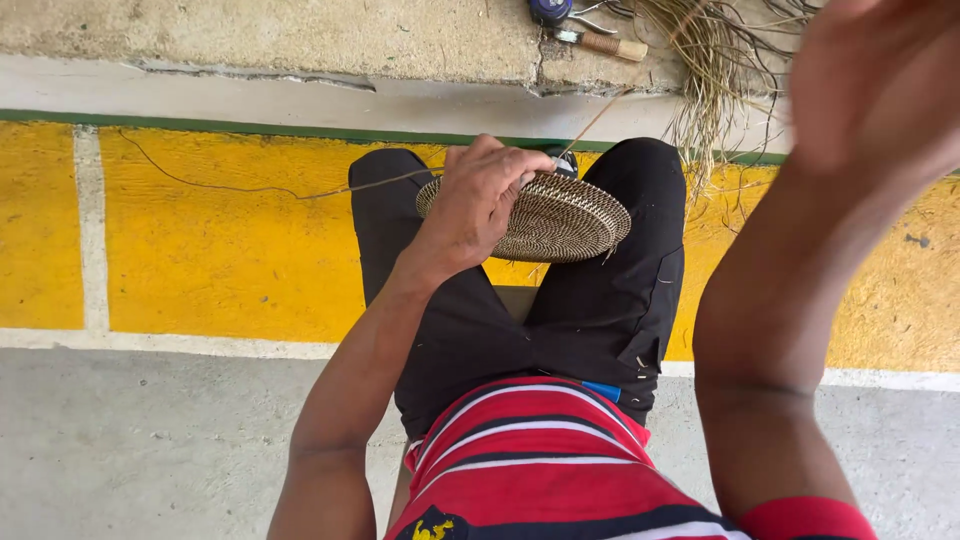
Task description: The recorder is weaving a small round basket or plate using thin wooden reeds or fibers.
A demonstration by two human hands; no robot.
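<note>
My left hand (480, 200) grips the near-left rim of a round woven coil disc (560, 218), brown with pale stitching, which rests on my knees over black trousers. A thin fibre strand (590, 125) runs up and to the right from the disc's far edge. My right hand (870, 80) is raised high at the top right, close to the camera and blurred. Its fingers are cut off by the frame edge, so I cannot tell whether it pinches the strand.
A bundle of dry grass fibres (715, 70) lies on the concrete ledge ahead. A wooden-handled tool (605, 43) and a dark blue round object (550, 10) lie beside it. A yellow painted wall band (220, 230) sits below the ledge, grey concrete floor nearer me.
</note>
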